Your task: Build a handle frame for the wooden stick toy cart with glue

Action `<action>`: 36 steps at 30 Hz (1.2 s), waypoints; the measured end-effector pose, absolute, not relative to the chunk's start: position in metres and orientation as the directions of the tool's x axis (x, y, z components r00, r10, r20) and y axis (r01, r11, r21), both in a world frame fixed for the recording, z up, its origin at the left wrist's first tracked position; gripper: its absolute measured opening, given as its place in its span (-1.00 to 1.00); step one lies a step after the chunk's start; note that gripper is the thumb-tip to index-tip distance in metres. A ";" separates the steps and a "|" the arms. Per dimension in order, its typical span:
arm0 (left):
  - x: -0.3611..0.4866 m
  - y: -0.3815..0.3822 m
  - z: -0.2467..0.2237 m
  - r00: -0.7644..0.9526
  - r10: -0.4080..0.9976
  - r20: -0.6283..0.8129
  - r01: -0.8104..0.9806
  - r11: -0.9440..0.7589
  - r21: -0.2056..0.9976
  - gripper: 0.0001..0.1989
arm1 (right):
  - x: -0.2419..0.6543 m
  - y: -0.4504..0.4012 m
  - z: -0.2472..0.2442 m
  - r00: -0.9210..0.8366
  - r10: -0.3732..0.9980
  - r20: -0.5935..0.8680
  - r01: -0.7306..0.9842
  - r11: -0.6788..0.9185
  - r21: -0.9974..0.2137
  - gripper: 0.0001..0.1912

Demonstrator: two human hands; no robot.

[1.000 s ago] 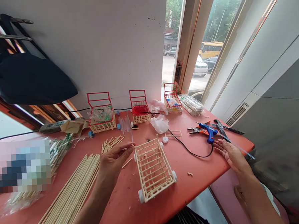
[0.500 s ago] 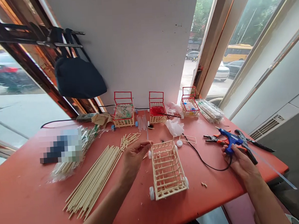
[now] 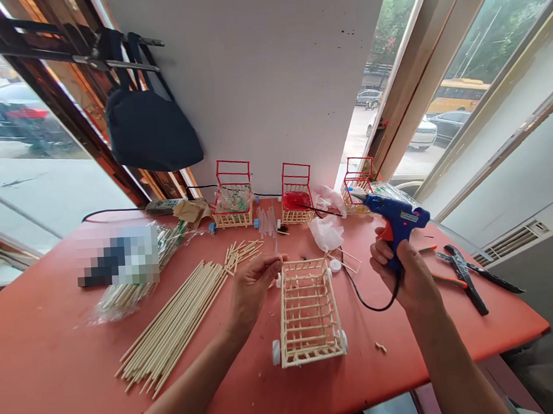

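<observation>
My right hand (image 3: 407, 265) is wrapped round a blue hot glue gun (image 3: 392, 216), raised over the table with its nozzle pointing left. A small red light glows on the gun's body, and a black cord hangs from its grip. My left hand (image 3: 255, 285) is pinched at the far left corner of a wooden-stick cart (image 3: 310, 319). A pale tip, like that of a short wooden stick, shows at its fingertips; the rest is hidden. White round wheels sit at the cart's sides, and its slatted frame rests on the red table (image 3: 249, 394).
Long wooden sticks (image 3: 171, 327) and shorter pieces (image 3: 242, 253) lie left. Three red-framed carts stand along the wall, including one with a red lining (image 3: 297, 200). Pliers (image 3: 463, 277), a white cap (image 3: 335, 266) and a crumpled plastic bag (image 3: 327, 234) lie right of centre.
My right hand has lifted the glue gun off the right side of the table and brought it up and left, nozzle turned left. My left hand stays by the cart's corner.
</observation>
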State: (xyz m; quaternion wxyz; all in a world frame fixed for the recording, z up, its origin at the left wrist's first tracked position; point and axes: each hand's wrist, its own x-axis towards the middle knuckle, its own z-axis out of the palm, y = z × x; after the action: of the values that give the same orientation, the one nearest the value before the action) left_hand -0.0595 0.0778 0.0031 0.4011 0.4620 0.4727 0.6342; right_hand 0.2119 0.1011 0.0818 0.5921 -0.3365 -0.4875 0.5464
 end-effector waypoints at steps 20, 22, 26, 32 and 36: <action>-0.054 0.073 0.012 -0.288 0.930 0.227 -0.034 -0.247 0.969 -0.83 | 0.186 0.072 0.044 -0.262 0.886 0.384 0.252 0.446 -0.859 -0.76; -0.055 0.073 0.015 -0.303 0.925 0.227 -0.027 -0.247 0.969 -0.82 | 0.189 0.075 0.044 -0.206 0.903 0.376 0.225 0.418 -0.880 -0.75; -0.058 0.078 0.017 -0.297 0.933 0.201 -0.049 -0.225 0.973 -0.82 | 0.199 0.085 0.054 -0.021 0.920 0.392 0.105 0.392 -0.914 -0.76; -0.065 0.087 0.022 -0.270 0.944 0.188 -0.047 -0.208 0.977 -0.81 | 0.235 0.098 0.063 0.119 0.959 0.257 -0.050 0.264 -0.963 -0.59; -0.067 0.094 0.034 -0.250 0.956 0.153 -0.059 -0.173 0.983 -0.76 | 0.268 0.105 0.048 0.205 0.974 0.101 -0.135 0.130 -0.982 -0.52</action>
State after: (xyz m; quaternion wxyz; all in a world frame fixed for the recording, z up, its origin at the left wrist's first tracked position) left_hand -0.0673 0.0935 0.0343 0.4113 0.4536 0.4942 0.6171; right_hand 0.2681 0.1053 0.0485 0.6111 -0.4788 -0.4377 0.4536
